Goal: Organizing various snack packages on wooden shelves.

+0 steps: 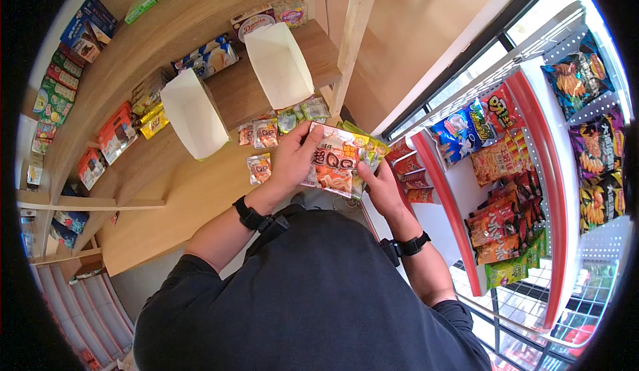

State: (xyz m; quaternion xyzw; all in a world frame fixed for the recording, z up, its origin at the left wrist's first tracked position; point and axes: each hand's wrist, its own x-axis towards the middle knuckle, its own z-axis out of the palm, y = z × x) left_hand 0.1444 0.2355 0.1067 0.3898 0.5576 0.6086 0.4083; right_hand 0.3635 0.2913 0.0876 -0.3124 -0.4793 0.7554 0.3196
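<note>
Between my two hands I hold a bunch of candy bags in front of my chest. Foremost is an orange-and-white QQ gummy bag [337,164], with green-and-yellow bags [374,149] fanned out behind it. My left hand [292,159] grips the left edge, thumb on the front. At the lower right, my right hand [382,186] pinches the bunch, its thumb over the corner. More orange bags [264,132] and green bags [302,114] lie on the wooden counter [199,191] beyond my left hand. One single orange bag [259,168] rests closer to my left wrist.
Two open white cardboard boxes [192,114] [279,64] stand tilted at the wooden shelf [327,56]. Packaged snacks, among them a Danisa box [253,23], line the shelves. To my right, a red-edged white rack [449,211] holds snack bags [504,216] and canisters [412,164].
</note>
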